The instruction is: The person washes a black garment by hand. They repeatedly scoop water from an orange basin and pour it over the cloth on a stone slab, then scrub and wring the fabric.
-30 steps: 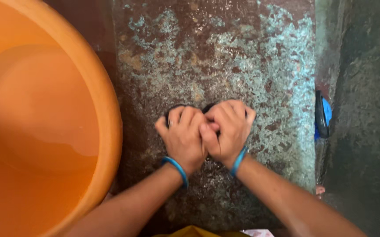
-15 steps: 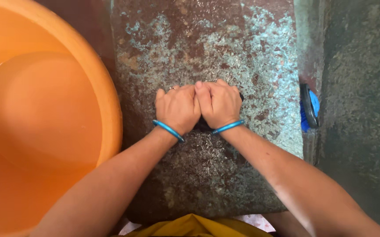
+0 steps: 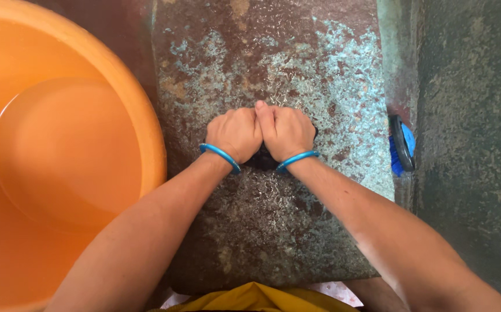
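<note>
Both hands pressing fist-to-fist on wet stone slab [image 3: 296, 231]: my left hand [image 3: 237, 133], right hand [image 3: 287, 132], each grip clamping dark cloth [image 3: 262, 160], bunched beneath knuckles, peeking wristward. Orange tub [image 3: 146, 127] left of slab, blue brush [image 3: 402, 144] right.

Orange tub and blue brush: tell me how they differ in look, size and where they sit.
The orange tub is large, round and holds water; the blue brush is small and only partly seen. The tub fills the picture's left side, beside the left hand; the brush stands on edge at the wet stone slab's right border, near the right hand. Neither is touched: both hands press one dark thing on the slab.
</note>
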Demonstrator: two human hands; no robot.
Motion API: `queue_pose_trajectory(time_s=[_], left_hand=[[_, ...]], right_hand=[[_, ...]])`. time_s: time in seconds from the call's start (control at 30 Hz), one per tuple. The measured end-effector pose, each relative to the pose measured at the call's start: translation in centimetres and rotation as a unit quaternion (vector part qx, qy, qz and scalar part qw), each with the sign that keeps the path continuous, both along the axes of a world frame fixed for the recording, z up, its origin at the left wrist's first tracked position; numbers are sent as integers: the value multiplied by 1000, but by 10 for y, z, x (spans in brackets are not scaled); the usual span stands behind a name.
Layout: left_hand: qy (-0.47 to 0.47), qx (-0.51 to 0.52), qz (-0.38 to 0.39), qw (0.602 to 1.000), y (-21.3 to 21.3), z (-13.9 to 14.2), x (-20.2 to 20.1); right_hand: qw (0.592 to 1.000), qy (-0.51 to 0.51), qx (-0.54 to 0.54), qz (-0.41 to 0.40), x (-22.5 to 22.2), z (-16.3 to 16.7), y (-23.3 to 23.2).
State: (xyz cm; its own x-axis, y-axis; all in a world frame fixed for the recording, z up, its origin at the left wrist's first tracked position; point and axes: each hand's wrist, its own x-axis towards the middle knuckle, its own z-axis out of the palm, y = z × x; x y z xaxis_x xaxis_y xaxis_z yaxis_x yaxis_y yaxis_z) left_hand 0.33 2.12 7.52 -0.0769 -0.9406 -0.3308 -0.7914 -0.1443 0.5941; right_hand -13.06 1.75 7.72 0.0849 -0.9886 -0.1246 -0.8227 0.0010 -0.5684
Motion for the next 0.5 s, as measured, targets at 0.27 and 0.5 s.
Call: queue_pose_trajectory(time_s=[0.27, 0.5], left_hand=[[3, 23, 6, 1000, -5, 2, 0], [6, -15, 26, 1000, -3, -4, 0]], right_hand=[[999, 21, 24, -8, 1, 0, -6], [999, 15, -25, -16, -2, -10, -4]])
